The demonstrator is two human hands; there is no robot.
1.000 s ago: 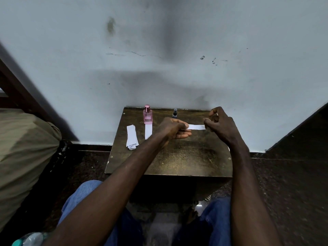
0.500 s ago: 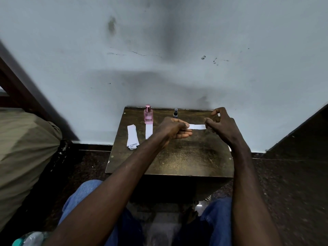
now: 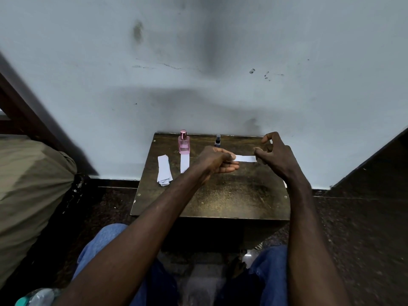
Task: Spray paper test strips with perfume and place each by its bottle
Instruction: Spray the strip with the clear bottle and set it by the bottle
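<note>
A small dark table (image 3: 220, 195) stands against the wall. At its back stand a pink perfume bottle (image 3: 184, 144) and a small dark spray bottle (image 3: 218, 141). One white strip (image 3: 185, 163) lies in front of the pink bottle. To its left lies a stack of spare strips (image 3: 164, 171). My left hand (image 3: 215, 161) pinches the left end of another strip (image 3: 245, 158), held level above the table in front of the dark bottle. My right hand (image 3: 276, 157) is at the strip's right end, thumb by the paper, index finger lifted away.
A pale blue wall (image 3: 220, 85) closes off the back. An olive cloth bundle (image 3: 28, 195) fills the left side. A plastic water bottle (image 3: 37, 298) lies at the bottom left. My knees in blue jeans (image 3: 99, 244) are under the table's front edge.
My right hand has loosened at the strip's right end, its index finger rising and spreading. My left hand keeps its pinch, and the strip has barely moved.
</note>
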